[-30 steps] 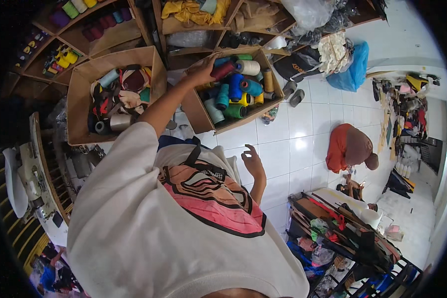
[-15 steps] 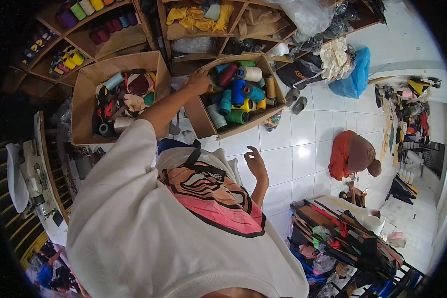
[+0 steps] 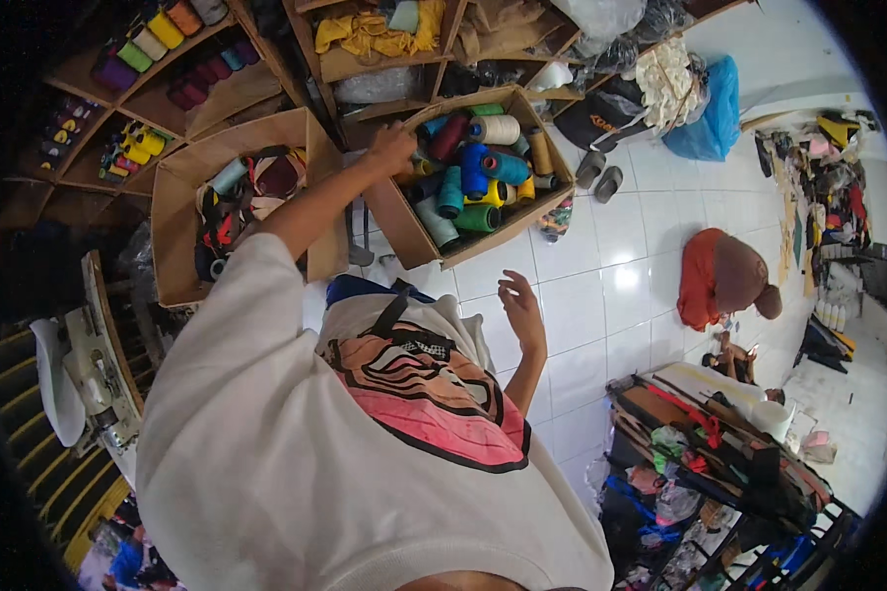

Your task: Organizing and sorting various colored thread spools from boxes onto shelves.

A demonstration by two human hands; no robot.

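My left hand (image 3: 394,148) is closed over the left rim of a cardboard box (image 3: 404,241), at its far corner. Cone spools of thread fill that box, among them a white spool (image 3: 496,129), a blue spool (image 3: 473,169) and a green spool (image 3: 477,218). My right hand (image 3: 520,303) hangs in the air over the tiled floor, apart from the box's near side. Its fingers are loosely bent and apart, with nothing in them. Left of my left forearm stands a second cardboard box (image 3: 175,251) with cloth pieces and a few spools, partly hidden by my arm.
Wooden shelves (image 3: 199,108) with thread spools and cloth run along the far side. Grey slippers (image 3: 609,183) lie right of the spool box, near a blue bag (image 3: 708,113). A person (image 3: 710,281) in red is on the floor. A sewing machine (image 3: 94,379) stands at left, a cluttered rack (image 3: 700,443) at lower right.
The view has tilted slightly, so the surroundings sit a little differently. My left hand remains at the same box corner, and my right hand has risen slightly in the picture.
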